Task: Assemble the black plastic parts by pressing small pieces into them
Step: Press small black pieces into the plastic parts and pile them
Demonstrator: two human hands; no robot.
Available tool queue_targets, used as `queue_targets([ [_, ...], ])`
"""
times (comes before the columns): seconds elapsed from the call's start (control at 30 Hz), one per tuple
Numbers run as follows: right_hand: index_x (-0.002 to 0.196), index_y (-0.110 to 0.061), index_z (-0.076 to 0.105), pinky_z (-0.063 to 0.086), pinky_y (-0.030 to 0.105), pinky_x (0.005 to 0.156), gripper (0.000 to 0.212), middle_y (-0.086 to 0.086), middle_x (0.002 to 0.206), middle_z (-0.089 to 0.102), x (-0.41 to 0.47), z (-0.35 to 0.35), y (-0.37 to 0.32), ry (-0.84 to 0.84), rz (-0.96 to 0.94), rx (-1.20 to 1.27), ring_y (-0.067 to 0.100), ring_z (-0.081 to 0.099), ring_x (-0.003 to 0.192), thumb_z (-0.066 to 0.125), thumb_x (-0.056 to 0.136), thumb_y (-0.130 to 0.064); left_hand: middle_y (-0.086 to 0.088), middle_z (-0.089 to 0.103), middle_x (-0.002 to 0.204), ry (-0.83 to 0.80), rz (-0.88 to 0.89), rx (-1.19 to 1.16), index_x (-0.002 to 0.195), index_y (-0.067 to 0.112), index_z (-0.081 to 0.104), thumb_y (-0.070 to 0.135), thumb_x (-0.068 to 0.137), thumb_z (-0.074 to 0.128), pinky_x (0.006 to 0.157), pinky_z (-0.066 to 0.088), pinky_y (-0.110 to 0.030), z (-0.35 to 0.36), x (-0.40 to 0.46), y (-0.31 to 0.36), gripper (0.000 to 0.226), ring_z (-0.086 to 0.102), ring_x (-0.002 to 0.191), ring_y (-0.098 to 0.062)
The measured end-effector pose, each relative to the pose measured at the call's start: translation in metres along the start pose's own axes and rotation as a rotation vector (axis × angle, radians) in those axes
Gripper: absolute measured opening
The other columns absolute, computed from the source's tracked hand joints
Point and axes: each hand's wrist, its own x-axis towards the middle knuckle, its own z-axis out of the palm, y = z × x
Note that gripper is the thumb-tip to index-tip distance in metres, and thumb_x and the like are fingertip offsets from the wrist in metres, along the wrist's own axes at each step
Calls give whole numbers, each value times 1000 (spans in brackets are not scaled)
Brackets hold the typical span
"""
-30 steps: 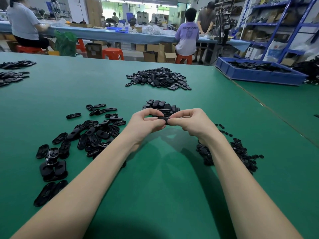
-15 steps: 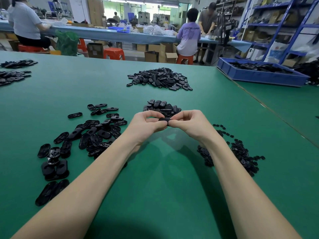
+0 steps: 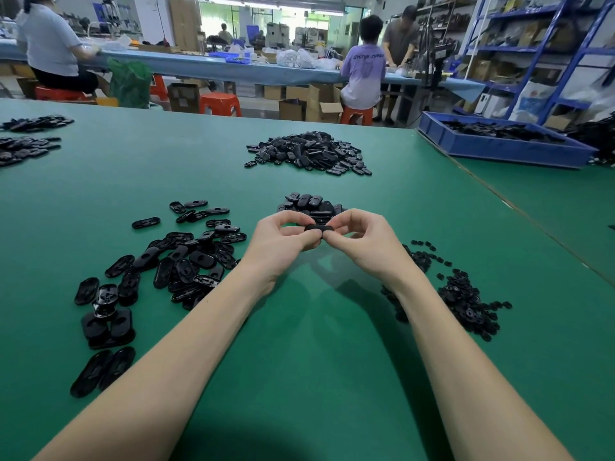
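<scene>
Both hands meet above the green table and hold one black oval plastic part between them. My left hand pinches its left end with thumb and fingers. My right hand grips the right end, fingers curled over it. Any small piece in the part is hidden by my fingers. A spread of black oval parts lies to the left. A heap of small black pieces lies to the right. A small pile of oval parts sits just beyond my hands.
A larger heap of black parts lies further back at the centre. More parts lie at the far left edge. A blue bin with black parts stands at the back right. People work at a long bench behind.
My hands stay together on the same part, with the fingers shifting slightly on it. The piles have not moved.
</scene>
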Motion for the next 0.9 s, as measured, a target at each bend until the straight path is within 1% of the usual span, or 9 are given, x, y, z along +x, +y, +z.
queue_targets([
  [0.1,90,-37,70,50,25,61,15,-18,86,73,4,-3,0,40,-118,-278,-2,53,55,81,81,-33,-11,77,87,-15,-28,-112,94,9,68,-3,86,71,82,58,-21,-3,2,-1,15,71,76,-17],
  [0.2,88,-42,71,42,23,59,9,-29,81,71,11,0,-1,88,-142,-436,-10,55,62,77,81,-43,-16,75,93,-4,-61,-188,100,8,69,0,88,71,83,58,-20,-4,7,1,14,73,84,-21],
  [0.27,87,-41,73,42,23,60,8,-26,79,72,20,1,0,123,-117,-424,-13,56,64,77,81,-44,-19,73,101,32,-86,-223,105,7,68,2,90,69,89,58,-24,-6,10,2,15,74,92,-26],
  [0.37,87,-34,75,53,27,75,10,-19,79,73,45,4,0,238,0,-328,-4,66,81,77,81,-42,-21,71,106,39,-104,-191,99,6,66,3,92,68,97,56,-31,-9,13,2,8,72,91,-26],
  [0.43,92,-31,77,50,27,74,16,-17,83,74,63,10,-2,273,80,-347,6,69,89,75,82,-44,-20,70,102,0,-111,-164,92,7,65,3,92,67,94,57,-29,-8,12,1,4,70,88,-25],
  [0.57,94,-32,78,41,25,74,17,-13,97,76,84,21,2,244,179,-452,14,67,96,75,83,-44,-17,70,96,-71,-120,-128,92,6,64,3,94,65,82,59,-22,-6,11,1,4,68,87,-24],
  [0.67,96,-32,78,41,26,76,18,-9,101,76,86,25,6,259,236,-472,18,66,99,74,82,-43,-14,70,93,-102,-130,-111,95,6,64,6,96,64,77,59,-18,-7,9,2,1,68,82,-21],
  [0.77,103,-31,74,41,27,76,23,-13,99,74,80,24,3,268,211,-436,15,63,95,73,83,-44,-14,70,93,-115,-121,-91,95,6,64,7,96,64,77,59,-18,-7,9,3,1,67,81,-20],
  [0.9,96,-32,72,38,23,61,16,-19,81,69,63,29,-4,291,121,-351,10,63,83,70,83,-41,-14,72,93,-125,-95,-22,93,8,64,7,95,63,83,59,-22,-7,10,3,2,68,82,-22],
])
